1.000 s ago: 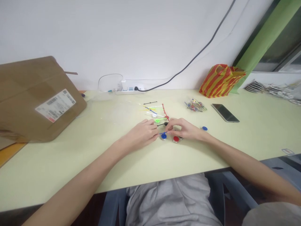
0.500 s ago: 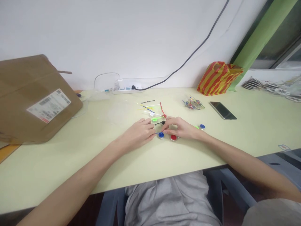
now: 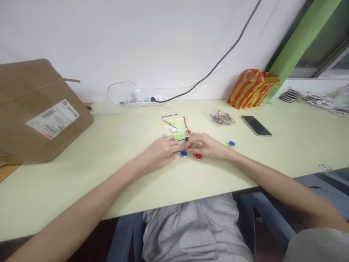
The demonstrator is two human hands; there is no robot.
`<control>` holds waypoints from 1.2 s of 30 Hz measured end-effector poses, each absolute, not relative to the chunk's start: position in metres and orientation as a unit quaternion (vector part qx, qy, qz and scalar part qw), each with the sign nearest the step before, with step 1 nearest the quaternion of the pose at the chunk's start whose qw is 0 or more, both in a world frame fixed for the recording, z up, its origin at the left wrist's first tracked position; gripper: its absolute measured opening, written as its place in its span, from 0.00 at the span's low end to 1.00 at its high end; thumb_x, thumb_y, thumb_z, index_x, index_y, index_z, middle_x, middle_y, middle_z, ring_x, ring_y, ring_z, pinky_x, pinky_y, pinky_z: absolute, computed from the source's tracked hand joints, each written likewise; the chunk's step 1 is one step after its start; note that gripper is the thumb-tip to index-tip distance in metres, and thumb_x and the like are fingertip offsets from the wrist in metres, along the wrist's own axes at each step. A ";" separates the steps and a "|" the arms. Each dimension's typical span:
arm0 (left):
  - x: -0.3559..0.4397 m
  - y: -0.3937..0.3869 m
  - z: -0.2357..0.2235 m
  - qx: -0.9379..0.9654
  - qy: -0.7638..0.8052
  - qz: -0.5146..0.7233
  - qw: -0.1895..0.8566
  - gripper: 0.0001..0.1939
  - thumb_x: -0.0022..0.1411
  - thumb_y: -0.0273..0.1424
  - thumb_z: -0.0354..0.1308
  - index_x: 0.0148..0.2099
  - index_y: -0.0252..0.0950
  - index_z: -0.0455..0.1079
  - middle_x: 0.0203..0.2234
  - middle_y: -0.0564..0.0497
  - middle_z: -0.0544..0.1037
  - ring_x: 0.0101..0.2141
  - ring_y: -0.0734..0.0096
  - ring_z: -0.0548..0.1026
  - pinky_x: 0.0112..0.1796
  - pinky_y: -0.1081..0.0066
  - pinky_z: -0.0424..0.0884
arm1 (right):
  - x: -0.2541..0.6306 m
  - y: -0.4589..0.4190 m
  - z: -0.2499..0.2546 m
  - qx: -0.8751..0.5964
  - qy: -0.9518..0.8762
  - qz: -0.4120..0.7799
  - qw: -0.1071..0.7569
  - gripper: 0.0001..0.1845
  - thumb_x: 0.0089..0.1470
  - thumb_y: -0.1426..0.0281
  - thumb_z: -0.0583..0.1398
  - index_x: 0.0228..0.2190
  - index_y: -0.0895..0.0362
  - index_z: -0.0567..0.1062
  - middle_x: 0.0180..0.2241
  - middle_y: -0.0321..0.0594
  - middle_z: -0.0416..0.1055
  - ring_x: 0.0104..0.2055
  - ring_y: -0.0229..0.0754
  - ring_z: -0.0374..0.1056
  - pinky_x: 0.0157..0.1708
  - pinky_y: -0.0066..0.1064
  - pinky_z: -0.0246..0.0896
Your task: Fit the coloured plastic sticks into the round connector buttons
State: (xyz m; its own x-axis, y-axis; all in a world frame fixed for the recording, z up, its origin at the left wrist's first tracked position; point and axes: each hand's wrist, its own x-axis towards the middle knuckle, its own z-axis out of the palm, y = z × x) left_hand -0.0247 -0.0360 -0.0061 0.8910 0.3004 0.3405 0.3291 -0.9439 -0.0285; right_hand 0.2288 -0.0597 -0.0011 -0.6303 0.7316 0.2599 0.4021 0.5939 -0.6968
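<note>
My left hand [image 3: 163,152] pinches one end of a thin blue spinner arrow [image 3: 178,151]. The arrow lies across a blue round piece on a clear base [image 3: 183,154]. From the other side, the closed fingertips of my right hand [image 3: 205,146] meet the arrow at that blue piece. Just below the right fingers sits a red round piece [image 3: 197,157] on a clear base. Behind the hands are a black spinner [image 3: 186,139], a green spinner [image 3: 177,136], a white spinner [image 3: 173,130] and a red spinner [image 3: 186,125]. The fingertips partly hide the contact point.
Loose arrows [image 3: 169,123] lie beyond the hands. A clear bag of small coloured parts [image 3: 222,118], a phone [image 3: 256,126] and a striped bag [image 3: 252,89] are to the right. Another blue piece [image 3: 231,143] rests beside my right wrist. At left stands a cardboard box [image 3: 40,112]; a power strip [image 3: 144,103] is by the wall.
The whole view has shifted slightly. My right fingertips have come a little closer to the blue round piece and the arrow; both hands otherwise keep their pose.
</note>
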 end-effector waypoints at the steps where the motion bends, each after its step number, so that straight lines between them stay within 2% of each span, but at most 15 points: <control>1: -0.025 -0.036 -0.006 -0.971 -0.163 -0.170 0.035 0.10 0.72 0.26 0.52 0.49 0.38 0.75 0.39 0.47 0.79 0.43 0.62 0.71 0.43 0.66 0.64 | 0.229 -0.060 -0.001 -0.329 -0.853 0.299 0.275 0.06 0.61 0.68 0.63 0.35 0.56 0.81 0.36 0.40 0.79 0.40 0.43 0.70 0.46 0.36 0.64; 11: -0.022 -0.035 -0.007 -0.968 -0.169 -0.188 0.010 0.12 0.73 0.27 0.51 0.48 0.38 0.76 0.37 0.47 0.80 0.43 0.63 0.73 0.43 0.66 0.64 | 0.230 -0.056 -0.003 -0.295 -0.884 0.249 0.265 0.07 0.62 0.68 0.63 0.32 0.56 0.81 0.34 0.41 0.79 0.39 0.44 0.68 0.46 0.38 0.62; 19: -0.022 -0.034 -0.003 -0.972 -0.140 -0.187 0.009 0.14 0.73 0.27 0.51 0.49 0.38 0.78 0.39 0.47 0.83 0.44 0.61 0.72 0.45 0.63 0.64 | 0.230 -0.056 -0.002 -0.264 -0.901 0.227 0.259 0.07 0.62 0.71 0.62 0.33 0.56 0.81 0.35 0.42 0.79 0.40 0.45 0.67 0.47 0.38 0.62; 25: -0.020 -0.038 0.001 -0.976 -0.125 -0.174 0.027 0.13 0.72 0.26 0.52 0.45 0.38 0.79 0.38 0.47 0.82 0.43 0.62 0.72 0.44 0.63 0.64 | 0.230 -0.057 -0.003 -0.272 -0.901 0.220 0.256 0.07 0.62 0.70 0.62 0.33 0.55 0.81 0.36 0.42 0.80 0.41 0.45 0.68 0.49 0.39 0.62; 36: -0.020 -0.040 0.004 -0.965 -0.150 -0.205 -0.070 0.12 0.70 0.28 0.54 0.45 0.39 0.80 0.31 0.48 0.80 0.40 0.62 0.72 0.45 0.64 0.68 | 0.231 -0.059 -0.003 -0.273 -0.901 0.209 0.265 0.06 0.61 0.73 0.62 0.33 0.56 0.80 0.36 0.43 0.80 0.40 0.46 0.68 0.49 0.39 0.62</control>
